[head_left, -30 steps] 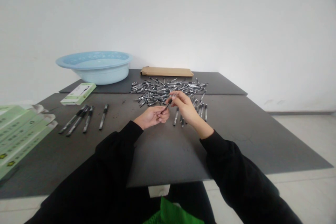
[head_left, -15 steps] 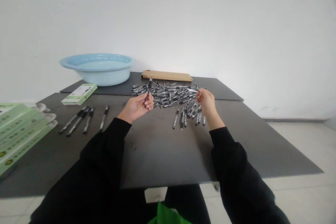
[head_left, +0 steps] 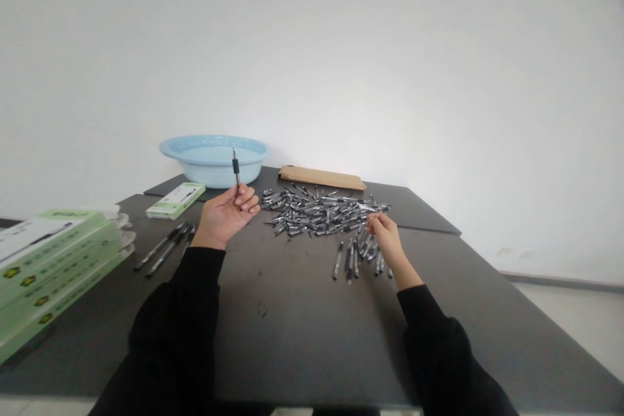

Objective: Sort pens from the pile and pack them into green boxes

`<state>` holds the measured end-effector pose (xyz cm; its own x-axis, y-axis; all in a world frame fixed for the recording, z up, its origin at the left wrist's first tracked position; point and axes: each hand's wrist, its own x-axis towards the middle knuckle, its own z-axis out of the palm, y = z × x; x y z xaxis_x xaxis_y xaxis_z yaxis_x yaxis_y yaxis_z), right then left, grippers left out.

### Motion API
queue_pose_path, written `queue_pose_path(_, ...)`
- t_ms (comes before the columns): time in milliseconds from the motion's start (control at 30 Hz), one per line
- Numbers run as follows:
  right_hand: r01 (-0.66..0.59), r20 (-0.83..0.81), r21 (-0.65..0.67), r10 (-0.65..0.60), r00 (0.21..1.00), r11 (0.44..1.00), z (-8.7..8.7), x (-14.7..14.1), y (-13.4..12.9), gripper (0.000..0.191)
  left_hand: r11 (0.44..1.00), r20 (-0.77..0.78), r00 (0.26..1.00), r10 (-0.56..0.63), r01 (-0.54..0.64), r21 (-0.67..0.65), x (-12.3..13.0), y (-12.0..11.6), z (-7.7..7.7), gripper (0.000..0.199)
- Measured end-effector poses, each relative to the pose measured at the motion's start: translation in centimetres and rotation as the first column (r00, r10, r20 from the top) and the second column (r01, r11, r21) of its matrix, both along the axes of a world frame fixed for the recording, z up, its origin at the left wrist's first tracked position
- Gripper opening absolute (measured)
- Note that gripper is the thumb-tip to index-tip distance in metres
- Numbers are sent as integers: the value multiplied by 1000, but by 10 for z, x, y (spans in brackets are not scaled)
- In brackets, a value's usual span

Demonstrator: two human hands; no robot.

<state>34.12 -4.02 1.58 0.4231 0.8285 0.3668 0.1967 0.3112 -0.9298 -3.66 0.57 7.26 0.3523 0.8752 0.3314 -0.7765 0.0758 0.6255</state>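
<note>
My left hand [head_left: 225, 216] is closed on a pen [head_left: 236, 166], which stands nearly upright with its bare tip up and its dark grip above the fingers. My right hand [head_left: 389, 239] is pinched at the right edge of a big pile of pens [head_left: 312, 213]. A thin pale thing shows by its fingertips, but I cannot make out whether it is held or lies in the pile. Just below that hand lies a smaller group of capped pens [head_left: 349, 261]. Several more pens [head_left: 166, 251] lie left of my left hand, partly hidden by the sleeve.
A light blue basin [head_left: 214, 172] stands at the back left, with a flat green-and-white box [head_left: 175, 201] in front of it. Stacked green boxes [head_left: 63, 266] fill the near left of the dark table [head_left: 302, 338]. Behind the pile lies a brown cardboard piece [head_left: 322, 177].
My left hand has moved left and away from the pile with the pen raised, now covering some of the left pens. The right hand stays by the pile. The view has tilted up.
</note>
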Motion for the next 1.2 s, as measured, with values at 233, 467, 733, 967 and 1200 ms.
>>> queue_pose_path(233,-19,129,-15,21,991,1000,-10,1,0,27,998,53,996,66,-67,18,-25,8,-7,18)
queue_pose_path(467,-27,170,-61,37,985,998,-14,-3,-4,27,977,125,973,192,-201,64,-63,0,-4,27)
queue_pose_path(733,-20,337,-91,50,940,996,-21,-3,-4,23,958,143,949,282,-287,16,-73,-10,4,30)
queue_pose_path(967,-32,363,-104,68,929,994,-31,-11,-1,21,972,122,966,230,-235,26,-68,-6,-3,24)
queue_pose_path(1200,-162,534,-152,219,816,975,-14,-40,51,20,980,166,968,189,-197,35,-73,7,-20,16)
